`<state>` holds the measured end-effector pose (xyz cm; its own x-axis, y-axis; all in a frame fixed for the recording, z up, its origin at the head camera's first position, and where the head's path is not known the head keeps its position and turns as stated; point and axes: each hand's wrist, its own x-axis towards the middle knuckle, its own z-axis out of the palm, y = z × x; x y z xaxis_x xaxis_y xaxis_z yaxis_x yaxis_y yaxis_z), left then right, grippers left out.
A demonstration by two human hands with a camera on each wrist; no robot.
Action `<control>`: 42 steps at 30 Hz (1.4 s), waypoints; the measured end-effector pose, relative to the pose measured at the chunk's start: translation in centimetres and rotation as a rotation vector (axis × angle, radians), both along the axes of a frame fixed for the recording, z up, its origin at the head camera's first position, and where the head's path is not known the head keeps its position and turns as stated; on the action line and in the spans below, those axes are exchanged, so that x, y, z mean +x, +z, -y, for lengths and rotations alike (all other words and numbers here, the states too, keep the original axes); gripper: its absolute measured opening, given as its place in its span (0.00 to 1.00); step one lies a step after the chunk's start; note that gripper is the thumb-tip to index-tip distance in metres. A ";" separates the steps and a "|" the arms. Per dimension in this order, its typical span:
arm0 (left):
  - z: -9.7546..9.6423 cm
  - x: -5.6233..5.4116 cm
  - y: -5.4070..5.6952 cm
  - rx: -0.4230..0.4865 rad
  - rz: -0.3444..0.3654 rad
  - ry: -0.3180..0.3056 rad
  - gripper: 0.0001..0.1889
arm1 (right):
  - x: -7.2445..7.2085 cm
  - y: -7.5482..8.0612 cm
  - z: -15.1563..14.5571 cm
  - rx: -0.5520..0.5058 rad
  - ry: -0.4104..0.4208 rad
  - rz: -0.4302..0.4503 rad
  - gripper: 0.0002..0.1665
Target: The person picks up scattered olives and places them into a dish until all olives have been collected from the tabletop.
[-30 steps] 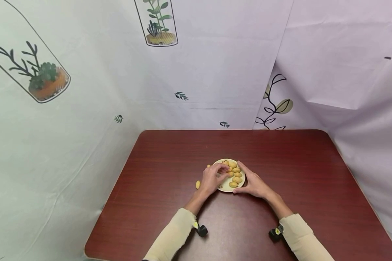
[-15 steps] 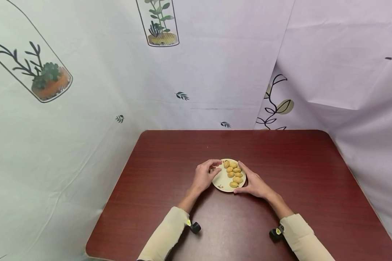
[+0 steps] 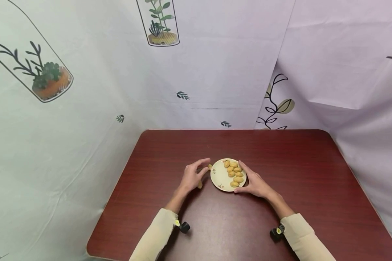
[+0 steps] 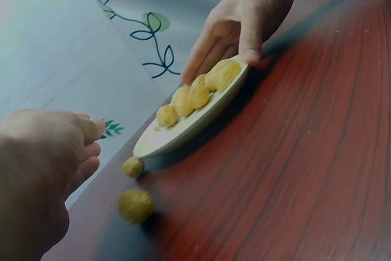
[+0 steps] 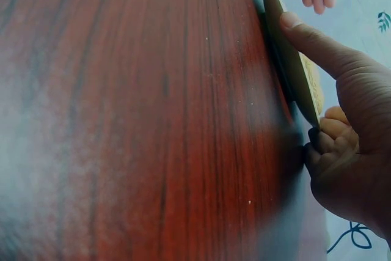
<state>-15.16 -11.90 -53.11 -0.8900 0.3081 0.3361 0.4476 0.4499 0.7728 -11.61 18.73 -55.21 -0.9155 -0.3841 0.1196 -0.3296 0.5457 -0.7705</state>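
My right hand holds a small cream plate by its right side, thumb at the near rim and fingers at the far rim. Several peanuts in their shells lie on the right half of the plate; the left half shows bare with small printed flowers. Off the plate to the left, my left hand hovers over the table, holding nothing, its fingers loosely bent. Beside it on the table lie two loose peanuts, a nearer one and one close to the plate's rim; in the head view the hand partly covers them.
A dark red wood-grain table with rounded corners carries everything. Pale cloth walls printed with plants stand along its back and sides. A small black camera sits at the left cuff and another camera at the right.
My left hand lets go of a peanut on the plate and moves left off it, over the loose peanuts. The right hand keeps its hold, and the plate stays in place.
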 end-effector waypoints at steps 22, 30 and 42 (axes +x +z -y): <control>4.2 2.2 -0.7 -0.089 0.150 -0.018 0.27 | 0.1 -0.1 0.0 -0.001 -0.002 0.003 0.76; 4.6 3.3 -1.0 -0.090 0.168 -0.014 0.27 | 0.0 0.0 0.0 -0.005 -0.004 0.003 0.76; 4.4 4.7 -1.5 -0.158 0.116 0.020 0.26 | 0.0 -0.1 0.1 -0.006 -0.003 -0.003 0.75</control>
